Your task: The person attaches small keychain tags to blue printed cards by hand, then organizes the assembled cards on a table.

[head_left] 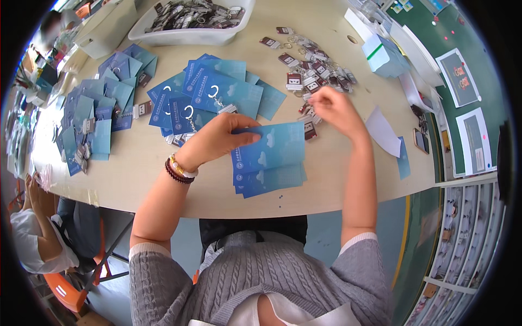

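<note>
My left hand [220, 138] pinches the upper left edge of a blue card [283, 142] between thumb and fingers, holding it above the table's near side. Below it lie more blue cards [266, 182], overlapping in a loose stack. My right hand [334, 111] is at the near end of a pile of keychains [321, 70] with small dark red and white tags and metal rings. Its fingers are drawn together, and whatever is between them is too small to make out. Left of the pile, blue cards with keychains attached [225, 89] lie in an overlapping heap.
A white bin [190, 37] full of keychains stands at the far side. More carded keychains [89, 117] cover the table's left. On the right are a light blue box [383, 54], a white paper [384, 132] and a phone [420, 140]. Another person [41, 233] sits at the left.
</note>
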`<state>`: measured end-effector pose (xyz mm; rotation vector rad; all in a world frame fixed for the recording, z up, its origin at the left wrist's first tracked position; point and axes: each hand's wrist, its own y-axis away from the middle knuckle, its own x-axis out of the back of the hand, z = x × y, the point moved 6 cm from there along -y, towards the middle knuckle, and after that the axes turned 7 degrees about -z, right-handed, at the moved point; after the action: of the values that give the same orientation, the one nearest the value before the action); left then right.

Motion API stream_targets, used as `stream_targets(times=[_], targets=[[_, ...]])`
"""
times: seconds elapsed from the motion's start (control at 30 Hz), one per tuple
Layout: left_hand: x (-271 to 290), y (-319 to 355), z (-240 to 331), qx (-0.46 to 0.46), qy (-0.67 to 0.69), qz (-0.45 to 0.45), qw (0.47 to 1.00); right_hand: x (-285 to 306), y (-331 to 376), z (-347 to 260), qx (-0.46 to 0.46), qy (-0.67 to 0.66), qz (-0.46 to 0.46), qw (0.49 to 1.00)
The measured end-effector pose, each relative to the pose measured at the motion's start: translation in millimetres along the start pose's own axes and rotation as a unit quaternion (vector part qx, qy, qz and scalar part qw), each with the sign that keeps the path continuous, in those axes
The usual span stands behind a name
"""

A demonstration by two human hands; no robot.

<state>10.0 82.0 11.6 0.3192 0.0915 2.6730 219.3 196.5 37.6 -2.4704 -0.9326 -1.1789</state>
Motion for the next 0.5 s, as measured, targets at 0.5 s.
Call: stream_targets(times=[0.5], targets=[[-15.8,-8.6,-17.0,-0.003,0.159,0.047,0.986,-93.8,41.2,-78.9,0.020,-0.322,-0.113,0.940]])
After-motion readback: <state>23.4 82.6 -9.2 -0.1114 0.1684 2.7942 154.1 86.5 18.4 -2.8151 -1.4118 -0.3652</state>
